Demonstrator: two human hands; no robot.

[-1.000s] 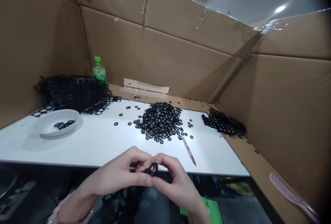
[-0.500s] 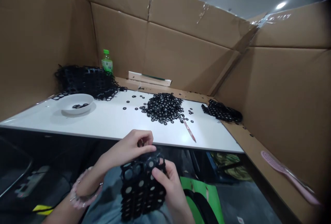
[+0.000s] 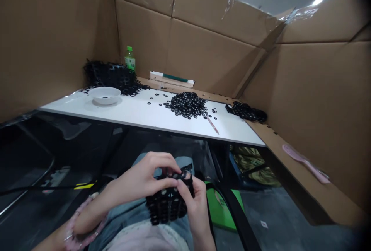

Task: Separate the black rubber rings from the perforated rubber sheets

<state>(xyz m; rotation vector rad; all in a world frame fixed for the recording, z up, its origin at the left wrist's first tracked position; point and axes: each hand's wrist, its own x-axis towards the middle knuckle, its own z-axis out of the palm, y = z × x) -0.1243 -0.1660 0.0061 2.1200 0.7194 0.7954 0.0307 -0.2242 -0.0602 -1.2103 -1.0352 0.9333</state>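
**Black mesh (image 3: 166, 208) pinched over the lap (image 3: 129, 218)**

The mesh hangs at the lower centre of the frame, in front of the table (image 3: 136, 113). The left hand (image 3: 153, 173) pinches its upper edge between thumb and curled fingers; the right hand (image 3: 194, 197) grips the right side, thumb in front, fingers behind. The thumb tips come close together; exactly what lies between the left fingertips is hidden.

To do this well, I would let the right hand bear the mesh and keep the edge taut, leaving the left fingertips to work one hole at a time, pressing lightly so the soft strands do not bunch.

The table is white and glossy. A pile of small black rings (image 3: 188, 105) sits at mid-frame, strays around it. A white bowl (image 3: 104, 100) and a tangled black heap (image 3: 108, 77) lie upper left, a pink brush (image 3: 301, 162) at right. Cardboard walls (image 3: 208, 50) enclose the table; ceiling lights shine upper right.
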